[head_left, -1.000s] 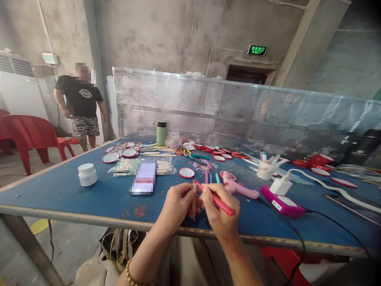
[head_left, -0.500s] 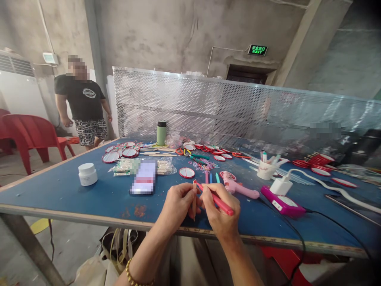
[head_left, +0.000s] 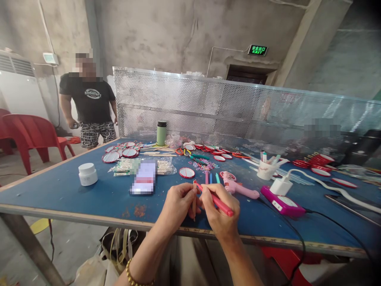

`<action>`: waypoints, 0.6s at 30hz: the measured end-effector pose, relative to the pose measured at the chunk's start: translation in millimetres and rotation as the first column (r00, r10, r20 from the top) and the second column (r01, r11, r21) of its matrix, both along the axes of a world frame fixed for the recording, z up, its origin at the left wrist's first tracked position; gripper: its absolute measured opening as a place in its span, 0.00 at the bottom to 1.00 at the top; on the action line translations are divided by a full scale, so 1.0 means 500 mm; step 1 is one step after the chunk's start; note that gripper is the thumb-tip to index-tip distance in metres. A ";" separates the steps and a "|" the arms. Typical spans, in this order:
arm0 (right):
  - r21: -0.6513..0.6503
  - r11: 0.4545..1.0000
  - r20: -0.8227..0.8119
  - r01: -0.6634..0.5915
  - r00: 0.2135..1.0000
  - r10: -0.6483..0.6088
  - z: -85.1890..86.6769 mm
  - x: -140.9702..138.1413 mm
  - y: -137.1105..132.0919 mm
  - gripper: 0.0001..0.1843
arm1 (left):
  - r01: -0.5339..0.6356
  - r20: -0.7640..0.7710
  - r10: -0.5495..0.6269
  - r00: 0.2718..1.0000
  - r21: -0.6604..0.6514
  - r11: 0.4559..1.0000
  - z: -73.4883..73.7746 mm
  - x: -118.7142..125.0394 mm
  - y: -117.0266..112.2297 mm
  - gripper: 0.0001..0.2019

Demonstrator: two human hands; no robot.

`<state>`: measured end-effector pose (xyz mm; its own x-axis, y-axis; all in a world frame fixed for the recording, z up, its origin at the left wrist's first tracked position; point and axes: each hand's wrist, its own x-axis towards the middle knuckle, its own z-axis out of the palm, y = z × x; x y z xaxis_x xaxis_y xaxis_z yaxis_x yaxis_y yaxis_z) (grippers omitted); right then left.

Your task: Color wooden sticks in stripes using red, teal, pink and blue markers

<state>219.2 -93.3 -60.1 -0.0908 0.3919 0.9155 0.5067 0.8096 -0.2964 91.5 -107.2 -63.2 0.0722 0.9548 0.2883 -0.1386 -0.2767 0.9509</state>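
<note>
My left hand pinches a thin wooden stick and holds it upright over the near edge of the blue table. Just to its right, my right hand grips a red marker like a pen, with its tip touching the top of the stick. Both hands are closed and sit close together. A pink glue gun lies just beyond my right hand.
A phone, a white jar, red-rimmed round mirrors, a green flask, a cup of pens and a magenta box with charger are on the table. A person stands at the far left by red chairs.
My hands have stayed in place. The person in the black shirt has stepped to the right, closer to the table corner.
</note>
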 end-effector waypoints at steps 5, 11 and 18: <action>0.004 1.000 -0.002 -0.001 1.000 0.001 0.001 0.000 -0.001 0.08 | 0.002 0.001 -0.002 1.000 0.002 1.000 0.001 -0.001 0.001 0.17; 0.011 1.000 -0.002 -0.006 1.000 0.006 0.001 0.001 -0.002 0.08 | -0.001 -0.001 0.001 1.000 -0.005 1.000 0.002 0.000 0.002 0.17; 0.015 1.000 0.010 -0.024 1.000 0.024 0.001 -0.001 -0.001 0.08 | -0.002 -0.026 0.003 1.000 0.014 1.000 -0.001 -0.001 0.003 0.19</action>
